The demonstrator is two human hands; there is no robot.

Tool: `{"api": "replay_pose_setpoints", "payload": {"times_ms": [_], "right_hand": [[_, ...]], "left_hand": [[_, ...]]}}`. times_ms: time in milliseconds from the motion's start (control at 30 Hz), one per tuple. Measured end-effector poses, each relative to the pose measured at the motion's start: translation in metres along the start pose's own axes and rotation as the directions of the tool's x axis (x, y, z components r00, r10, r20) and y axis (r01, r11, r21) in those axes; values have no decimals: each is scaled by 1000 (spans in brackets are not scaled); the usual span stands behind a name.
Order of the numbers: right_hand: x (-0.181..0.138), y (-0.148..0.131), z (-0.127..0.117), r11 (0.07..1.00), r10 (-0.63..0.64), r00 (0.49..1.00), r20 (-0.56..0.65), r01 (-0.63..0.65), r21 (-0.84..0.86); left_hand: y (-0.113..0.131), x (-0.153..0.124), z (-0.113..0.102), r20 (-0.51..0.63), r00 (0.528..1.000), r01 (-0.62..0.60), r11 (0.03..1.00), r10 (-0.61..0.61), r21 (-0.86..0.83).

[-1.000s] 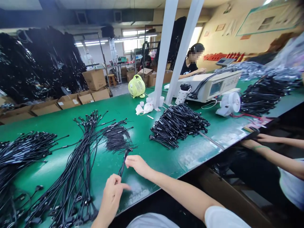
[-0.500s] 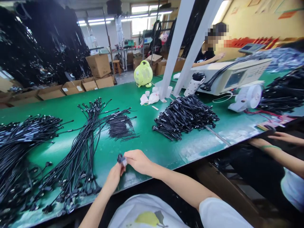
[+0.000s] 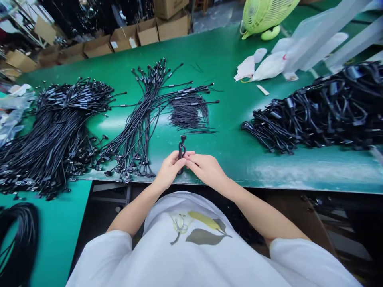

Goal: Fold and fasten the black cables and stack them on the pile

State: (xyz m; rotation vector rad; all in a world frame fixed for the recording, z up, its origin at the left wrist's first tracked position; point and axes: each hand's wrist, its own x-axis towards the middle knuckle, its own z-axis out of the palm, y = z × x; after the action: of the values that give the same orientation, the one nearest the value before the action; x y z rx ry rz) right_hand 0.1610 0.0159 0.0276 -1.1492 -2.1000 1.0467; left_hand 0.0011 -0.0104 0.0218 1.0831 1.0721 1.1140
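My left hand (image 3: 168,172) and my right hand (image 3: 206,169) meet at the near edge of the green table (image 3: 233,119). Both pinch a short black cable (image 3: 181,148) folded into a small upright bundle, its plug end sticking up above the fingers. Just beyond the hands lies a fan of long black cables (image 3: 140,119) with their connectors toward me. A small heap of thin black ties (image 3: 189,113) lies right of that fan.
A big pile of black cables (image 3: 54,135) covers the left of the table, and a heap of bundled cables (image 3: 323,111) sits at the right. A green fan (image 3: 263,14), white bags (image 3: 263,65) and cardboard boxes (image 3: 146,34) lie farther back.
The view has tilted down toward my lap. My hands came closer to the table edge, and the folded cable now stands upright between both hands.
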Motion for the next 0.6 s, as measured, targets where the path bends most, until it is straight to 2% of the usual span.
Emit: {"api": "replay_pose_setpoints", "payload": {"times_ms": [33, 100, 133, 200, 267, 333, 467, 600], "right_hand": [[-3, -6, -5, 983, -83, 995, -63, 71, -172], [-6, -16, -14, 882, -265, 951, -162, 171, -439], [-5, -19, -18, 822, -335, 927, -170, 199, -534], [2, -17, -23, 712, -407, 908, -100, 247, -657], [11, -7, -24, 644, -406, 913, 32, 312, -699], [18, 7, -25, 618, -412, 905, 107, 363, -697], [13, 23, -32, 619, -491, 864, 114, 438, -652], [-2, 26, -40, 642, -506, 839, 200, 521, -563]], "left_hand": [[0, 2, -1, -48, 999, -2, 999, 5, 53], [1, 5, -4, -105, 994, 10, 971, 16, 240], [1, 6, -6, -101, 995, 12, 937, 25, 348], [2, 6, -8, -33, 999, -12, 856, 34, 517], [6, 6, -10, 60, 998, -35, 798, -2, 602], [10, 6, -14, 157, 984, -38, 761, -84, 647], [21, 3, -24, 289, 940, -103, 655, -182, 748], [23, -5, -31, 406, 866, -136, 642, -293, 754]]}}
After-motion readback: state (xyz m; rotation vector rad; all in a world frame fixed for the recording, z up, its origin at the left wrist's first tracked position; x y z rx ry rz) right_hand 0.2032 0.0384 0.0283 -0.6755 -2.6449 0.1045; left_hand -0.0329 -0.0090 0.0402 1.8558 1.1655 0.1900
